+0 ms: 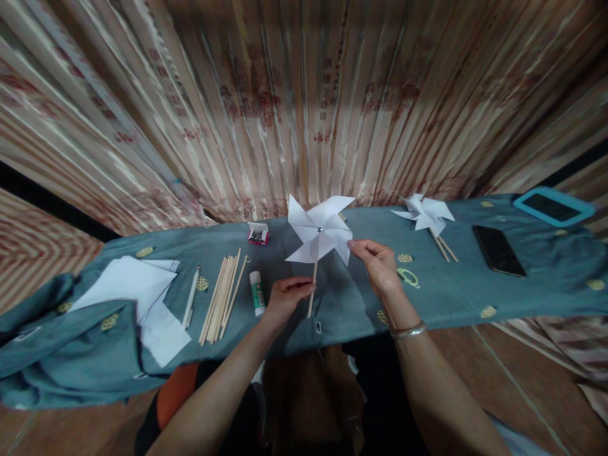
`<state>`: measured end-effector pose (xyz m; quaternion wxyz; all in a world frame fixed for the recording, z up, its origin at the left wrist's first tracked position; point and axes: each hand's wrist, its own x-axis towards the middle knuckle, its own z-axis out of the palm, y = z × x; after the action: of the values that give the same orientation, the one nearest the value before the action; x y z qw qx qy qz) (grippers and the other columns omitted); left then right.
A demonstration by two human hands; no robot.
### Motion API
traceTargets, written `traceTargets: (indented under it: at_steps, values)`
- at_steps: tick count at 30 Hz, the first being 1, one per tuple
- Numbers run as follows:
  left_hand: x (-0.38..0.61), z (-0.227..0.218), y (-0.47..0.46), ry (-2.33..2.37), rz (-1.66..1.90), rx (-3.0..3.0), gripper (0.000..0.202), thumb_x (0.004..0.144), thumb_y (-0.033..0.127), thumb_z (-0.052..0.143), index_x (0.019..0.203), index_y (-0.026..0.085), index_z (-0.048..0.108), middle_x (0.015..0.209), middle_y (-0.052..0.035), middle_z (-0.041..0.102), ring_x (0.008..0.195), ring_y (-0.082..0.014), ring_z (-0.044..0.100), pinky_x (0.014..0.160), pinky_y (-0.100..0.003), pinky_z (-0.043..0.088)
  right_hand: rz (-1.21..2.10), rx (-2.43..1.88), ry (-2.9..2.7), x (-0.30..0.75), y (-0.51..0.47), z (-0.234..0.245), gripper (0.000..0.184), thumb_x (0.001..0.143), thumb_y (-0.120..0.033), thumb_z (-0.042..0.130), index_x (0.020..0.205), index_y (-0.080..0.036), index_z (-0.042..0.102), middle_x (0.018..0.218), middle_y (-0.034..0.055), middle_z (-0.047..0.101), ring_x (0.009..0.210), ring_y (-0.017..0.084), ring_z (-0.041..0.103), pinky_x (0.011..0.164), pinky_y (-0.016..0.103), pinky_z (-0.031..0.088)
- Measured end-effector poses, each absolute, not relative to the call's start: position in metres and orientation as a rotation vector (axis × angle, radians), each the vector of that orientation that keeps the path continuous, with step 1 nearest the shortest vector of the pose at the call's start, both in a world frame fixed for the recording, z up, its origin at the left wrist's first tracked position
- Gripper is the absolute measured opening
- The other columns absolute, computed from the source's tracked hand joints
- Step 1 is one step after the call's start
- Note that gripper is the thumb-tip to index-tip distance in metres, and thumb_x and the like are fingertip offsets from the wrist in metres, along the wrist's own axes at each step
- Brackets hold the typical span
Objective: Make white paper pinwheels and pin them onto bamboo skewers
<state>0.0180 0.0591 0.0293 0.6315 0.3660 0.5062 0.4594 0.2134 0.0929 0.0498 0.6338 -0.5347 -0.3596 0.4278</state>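
Observation:
A white paper pinwheel (327, 218) with a shiny round pin at its centre is held up over the middle of the table. Its thin wooden stick (311, 301) runs down through the closed fingers of my left hand (287, 296). With thumb and forefinger, my right hand (377, 263) pinches the edge of one paper blade at the lower right. A green and white glue stick (257, 294) stands just left of my left hand. Close to my right wrist lies a small pale-green-handled tool (408, 277), too small to name.
On the left are paper sheets (126, 282), a white pen (192, 296) and several wooden sticks (221, 297). A small red box (258, 234) sits at the back. To the right lie finished pinwheels (427, 214), a black phone (498, 251) and a blue-framed tablet (553, 207). A curtain hangs behind.

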Motion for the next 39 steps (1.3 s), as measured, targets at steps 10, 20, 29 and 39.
traceTargets:
  at_steps: [10,20,29,39]
  values:
    - [0.018,0.028,0.060,1.179,1.097,0.853,0.026,0.049,0.030,0.088,0.069,0.017,0.078,0.066,-0.0053,0.073,0.058,-0.0144,0.058,0.061,-0.028,0.047,1.130,-1.187,-0.827,0.200,0.085,0.053,0.028,0.048,-0.045,0.088,0.055,-0.024,0.072,0.063,-0.0009,0.068,0.065,0.015,0.055,0.069,0.031,0.044]
    - [0.019,0.029,0.061,1.170,1.102,0.813,0.027,0.047,0.027,0.088,0.068,0.016,0.078,0.061,-0.0030,0.070,0.056,-0.0126,0.055,0.061,-0.027,0.045,1.221,-1.142,-0.858,0.187,0.078,0.052,0.033,0.050,-0.048,0.088,0.052,-0.022,0.067,0.057,-0.0025,0.058,0.059,0.012,0.045,0.060,0.029,0.036]
    - [0.019,0.026,0.061,1.155,1.119,0.838,0.025,0.049,0.028,0.088,0.069,0.017,0.078,0.064,-0.0043,0.072,0.059,-0.0158,0.058,0.061,-0.029,0.047,1.291,-1.122,-0.865,0.179,0.075,0.050,0.037,0.050,-0.049,0.087,0.051,-0.021,0.063,0.055,-0.0037,0.054,0.058,0.011,0.044,0.060,0.028,0.035]
    - [0.019,0.029,0.060,1.146,1.102,0.871,0.024,0.050,0.029,0.087,0.068,0.016,0.078,0.062,-0.0040,0.070,0.057,-0.0138,0.056,0.060,-0.028,0.046,1.331,-1.089,-0.911,0.170,0.072,0.049,0.034,0.056,-0.048,0.085,0.051,-0.021,0.065,0.055,-0.0034,0.055,0.058,0.011,0.044,0.060,0.028,0.036]
